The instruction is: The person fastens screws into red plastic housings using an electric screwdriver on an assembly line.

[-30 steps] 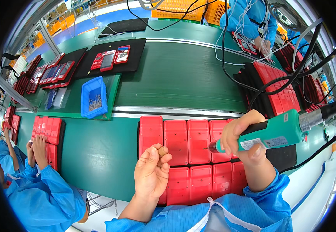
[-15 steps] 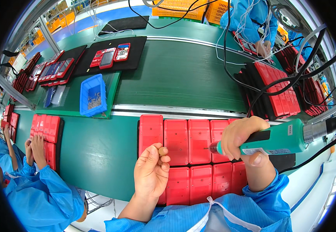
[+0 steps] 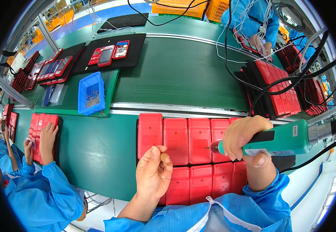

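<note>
My right hand (image 3: 243, 137) is wrapped round a teal electric screwdriver (image 3: 284, 137), held sideways with its dark red nose and thin bit pointing left over the red device casings. My left hand (image 3: 152, 172) hovers palm up above the near left casings, thumb and fingers drawn together. One fingertip wears a tan finger cot (image 3: 164, 157); whatever the fingers hold is too small to make out. Below both hands, two rows of red casings (image 3: 175, 141) lie side by side on a black mat, with small dark screw holes. My left hand covers part of the near row.
A blue bin (image 3: 81, 92) of small screws stands at the far left. Opened red devices (image 3: 106, 56) rest on a black mat beyond it. Stacked casings (image 3: 278, 89) and black cables (image 3: 291, 79) crowd the right. Co-workers' hands (image 3: 49, 141) work at left and far right.
My left hand's fingers have shifted slightly, showing more of the finger cot. The screwdriver has moved a little to the right. At left, a co-worker's hand has reached farther over their casings.
</note>
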Available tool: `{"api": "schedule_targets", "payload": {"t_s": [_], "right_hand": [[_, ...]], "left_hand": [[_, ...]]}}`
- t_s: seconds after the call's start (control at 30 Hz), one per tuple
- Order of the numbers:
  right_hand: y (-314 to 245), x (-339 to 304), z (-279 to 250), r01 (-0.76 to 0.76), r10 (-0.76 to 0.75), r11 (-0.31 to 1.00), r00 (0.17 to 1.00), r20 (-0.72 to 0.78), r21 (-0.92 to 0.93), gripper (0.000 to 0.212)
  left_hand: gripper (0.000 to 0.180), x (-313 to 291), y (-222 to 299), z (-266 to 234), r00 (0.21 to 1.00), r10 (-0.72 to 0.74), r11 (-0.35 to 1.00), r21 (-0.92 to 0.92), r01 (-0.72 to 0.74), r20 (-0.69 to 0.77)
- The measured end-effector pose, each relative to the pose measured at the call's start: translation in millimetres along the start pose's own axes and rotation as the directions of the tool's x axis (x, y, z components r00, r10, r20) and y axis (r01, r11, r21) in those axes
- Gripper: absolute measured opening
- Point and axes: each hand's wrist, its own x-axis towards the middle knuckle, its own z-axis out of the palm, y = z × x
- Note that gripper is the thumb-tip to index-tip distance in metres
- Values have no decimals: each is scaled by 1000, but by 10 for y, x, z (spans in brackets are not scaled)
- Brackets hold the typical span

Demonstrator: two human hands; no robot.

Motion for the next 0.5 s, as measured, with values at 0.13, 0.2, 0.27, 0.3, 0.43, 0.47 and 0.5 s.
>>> {"api": "schedule_targets", "payload": {"t_s": [0.13,0.2,0.27,0.3,0.43,0.47,0.5], "right_hand": [[9,7,-15,-5,5,1000,1000,13,0,38],[7,42,-19,-4,4,1000,999,42,1,31],[-39,97,-28,-48,53,997,995,87,-62,25],[-67,127,-28,-88,104,988,986,129,-128,20],[-151,216,1,-191,238,955,950,201,-229,24],[-137,221,6,-209,255,953,944,209,-219,23],[-127,223,6,-228,272,951,937,217,-209,22]], "left_hand": [[22,11,4,-4,1000,-6,1000,-10,6,-9],[21,19,3,-11,1000,-3,1000,-12,3,-4],[21,17,10,-13,1000,-2,1000,-15,2,-4],[21,16,13,-14,1000,-3,1000,-17,3,-3],[20,22,1,9,1000,-11,1000,-8,10,-9],[20,22,1,0,1000,-13,1000,-9,12,-10],[20,22,2,-7,1000,-15,1000,-11,14,-11]]}}
